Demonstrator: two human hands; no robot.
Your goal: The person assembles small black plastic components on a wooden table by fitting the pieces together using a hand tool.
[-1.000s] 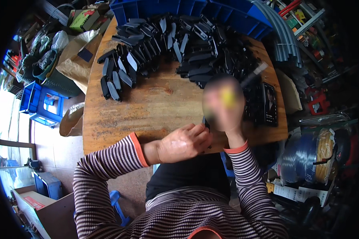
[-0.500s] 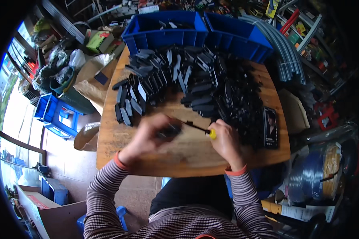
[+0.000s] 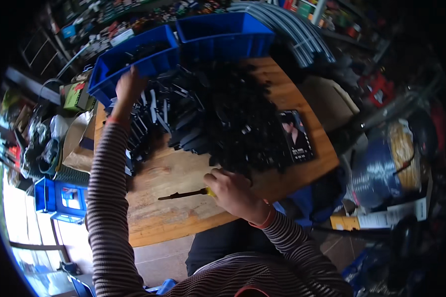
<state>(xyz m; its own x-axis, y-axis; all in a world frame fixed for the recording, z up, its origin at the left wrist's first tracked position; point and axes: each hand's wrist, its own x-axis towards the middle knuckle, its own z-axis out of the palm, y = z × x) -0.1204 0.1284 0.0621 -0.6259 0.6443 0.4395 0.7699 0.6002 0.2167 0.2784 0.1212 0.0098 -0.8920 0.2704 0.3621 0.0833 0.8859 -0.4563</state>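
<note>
My right hand is closed round the yellow handle of a tool with a thin dark shaft. The shaft points left, low over the bare front of the wooden table; a small dark bump shows partway along it. My left arm is stretched far forward. My left hand is at the front wall of the left blue bin, and its fingers are blurred, so what they hold, if anything, cannot be made out. Many flat, long black parts lie heaped between my hands.
A second blue bin stands beside the first at the table's far edge. A phone with a lit screen lies at the right. Grey coiled pipes are behind it, wrapped coils further right, and a brown paper bag at the left.
My left hand has gone from the table's front, where it held something dark, to the left blue bin. My right hand has drawn nearer with the tool. The view has turned.
</note>
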